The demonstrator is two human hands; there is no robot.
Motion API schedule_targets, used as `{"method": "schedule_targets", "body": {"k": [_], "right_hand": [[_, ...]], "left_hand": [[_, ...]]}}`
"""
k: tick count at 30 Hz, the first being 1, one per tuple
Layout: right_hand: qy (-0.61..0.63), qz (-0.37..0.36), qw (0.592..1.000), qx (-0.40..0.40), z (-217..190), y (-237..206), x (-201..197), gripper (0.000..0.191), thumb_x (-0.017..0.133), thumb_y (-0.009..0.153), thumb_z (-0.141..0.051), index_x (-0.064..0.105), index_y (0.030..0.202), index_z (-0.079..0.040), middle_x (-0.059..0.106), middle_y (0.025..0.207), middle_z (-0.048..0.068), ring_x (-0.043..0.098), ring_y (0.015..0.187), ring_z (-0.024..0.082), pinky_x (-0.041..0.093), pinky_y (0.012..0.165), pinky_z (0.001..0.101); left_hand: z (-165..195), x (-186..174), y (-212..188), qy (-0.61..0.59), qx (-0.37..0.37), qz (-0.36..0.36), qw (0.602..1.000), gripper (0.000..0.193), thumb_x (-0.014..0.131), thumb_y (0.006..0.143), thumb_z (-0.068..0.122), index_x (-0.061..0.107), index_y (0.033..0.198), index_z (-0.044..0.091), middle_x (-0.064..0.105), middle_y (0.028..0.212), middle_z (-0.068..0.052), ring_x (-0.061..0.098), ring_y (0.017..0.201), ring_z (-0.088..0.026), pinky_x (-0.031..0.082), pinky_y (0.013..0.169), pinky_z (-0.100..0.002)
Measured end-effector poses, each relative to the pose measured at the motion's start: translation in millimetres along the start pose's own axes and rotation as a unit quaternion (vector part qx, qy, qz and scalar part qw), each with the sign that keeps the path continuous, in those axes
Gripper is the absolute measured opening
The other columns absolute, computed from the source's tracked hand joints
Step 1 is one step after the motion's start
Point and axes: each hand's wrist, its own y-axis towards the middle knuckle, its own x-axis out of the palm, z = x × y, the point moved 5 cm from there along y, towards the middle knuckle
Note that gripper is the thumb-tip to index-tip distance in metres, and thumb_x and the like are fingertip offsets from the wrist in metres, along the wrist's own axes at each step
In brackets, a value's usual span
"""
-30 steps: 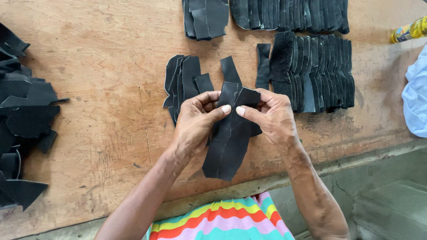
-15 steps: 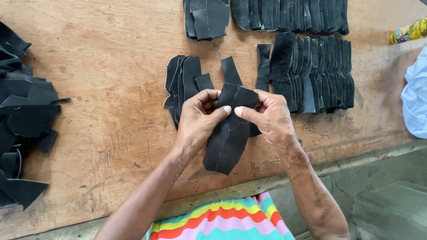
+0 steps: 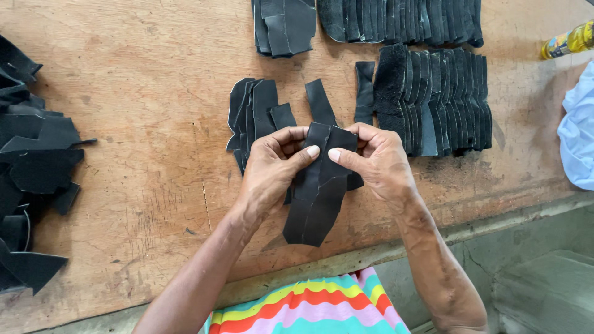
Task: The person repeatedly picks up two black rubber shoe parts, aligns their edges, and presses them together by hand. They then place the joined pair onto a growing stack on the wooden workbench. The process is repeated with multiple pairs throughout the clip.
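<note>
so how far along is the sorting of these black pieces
Done: neat overlapped rows of black pieces and another row by the table's far edge. In hand: left hand and right hand pinch a small stack of black cut pieces. Left: a loose heap at the left looks unsorted.

You are working under soft, even daylight — the wooden table (image 3: 142, 124) reads bright and warm, with no harsh glare, and only short, faint shadows sit under your left hand (image 3: 272, 167), your right hand (image 3: 377, 164) and the black cut pieces (image 3: 318, 192) they pinch. The black material soaks up light, so the stacked black pieces (image 3: 427, 102) at the top merge into dark masses with little inner detail, broken only by thin pale sheen along some edges. Focus is sharp across the frame — no motion blur at your fingers, and the table edge shows only slight bowing toward the corners.
</note>
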Motion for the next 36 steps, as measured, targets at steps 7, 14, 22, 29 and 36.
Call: {"method": "schedule_targets", "body": {"k": [7,14,22,29,36], "right_hand": [[0.016,-0.005,1.0,-0.016,-5.1,-1.0,4.5,0.025,0.078,0.088,0.001,0.07,0.111,0.005,0.073,0.099,0.008,0.071,0.089,0.011,0.063,0.083,0.0247],[0.013,-0.006,1.0,-0.024,-2.6,1.9,3.9,0.025,0.079,0.088,0.0,0.07,0.111,0.004,0.073,0.099,0.008,0.069,0.09,0.009,0.062,0.084,0.0244],[0.007,-0.003,1.0,-0.016,-0.6,1.9,2.6,0.025,0.079,0.088,-0.001,0.07,0.111,0.005,0.072,0.097,0.007,0.069,0.088,0.009,0.062,0.083,0.0243],[0.001,-0.009,1.0,-0.012,-1.3,3.6,2.8,0.025,0.079,0.088,-0.001,0.07,0.111,0.005,0.072,0.097,0.007,0.069,0.088,0.01,0.062,0.082,0.0246],[0.019,-0.014,1.0,0.003,1.3,3.8,3.8,0.027,0.078,0.088,-0.001,0.069,0.113,0.005,0.073,0.099,0.009,0.07,0.089,0.01,0.062,0.084,0.0248]], "left_hand": [[-5.6,-1.9,3.7,-0.081,-0.013,-0.014,0.997,0.026,0.071,0.09,-0.004,0.068,0.115,-0.007,0.076,0.1,-0.014,0.073,0.085,-0.012,0.063,0.076,-0.025],[-2.5,-1.4,1.6,-0.027,0.019,0.005,0.999,0.025,0.073,0.089,-0.003,0.069,0.114,-0.006,0.076,0.1,-0.011,0.071,0.085,-0.01,0.063,0.077,-0.023],[2.0,-0.3,0.3,0.048,0.027,0.021,0.998,0.026,0.074,0.089,0.001,0.07,0.115,-0.004,0.077,0.099,-0.01,0.071,0.083,-0.009,0.062,0.074,-0.023],[-1.0,0.4,0.4,0.0,0.022,0.021,1.0,0.027,0.073,0.089,0.0,0.069,0.116,-0.005,0.077,0.099,-0.011,0.072,0.084,-0.01,0.063,0.075,-0.023],[2.0,0.0,1.4,0.052,0.072,-0.006,0.996,0.031,0.072,0.09,-0.002,0.07,0.12,-0.004,0.076,0.105,-0.008,0.07,0.091,-0.008,0.061,0.082,-0.022]]}}
